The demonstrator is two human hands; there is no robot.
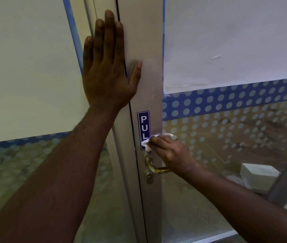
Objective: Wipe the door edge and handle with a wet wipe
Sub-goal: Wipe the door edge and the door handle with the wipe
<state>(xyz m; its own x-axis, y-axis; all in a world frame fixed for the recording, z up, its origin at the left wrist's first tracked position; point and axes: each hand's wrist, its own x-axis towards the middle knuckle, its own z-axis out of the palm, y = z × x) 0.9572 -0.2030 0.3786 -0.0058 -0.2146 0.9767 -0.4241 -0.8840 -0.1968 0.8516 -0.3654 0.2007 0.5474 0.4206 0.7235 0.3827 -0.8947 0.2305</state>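
Observation:
A pale metal door edge (146, 85) runs top to bottom through the middle of the view, with a blue PULL sticker (143, 123) on it. Below the sticker sits a brass lever handle (154, 168) with a keyhole plate under it. My right hand (171, 153) is shut on a white wet wipe (148, 143) and presses it against the door edge, over the sticker's lower end and just above the handle. My left hand (106, 65) lies flat and open higher up, fingers spread across the gap between door edge and frame.
Glass panels with white sheets, a blue band and a dotted film flank the door edge on both sides. Behind the right glass stands a white box (258, 178). A second metal handle loop (171, 135) shows behind my right hand.

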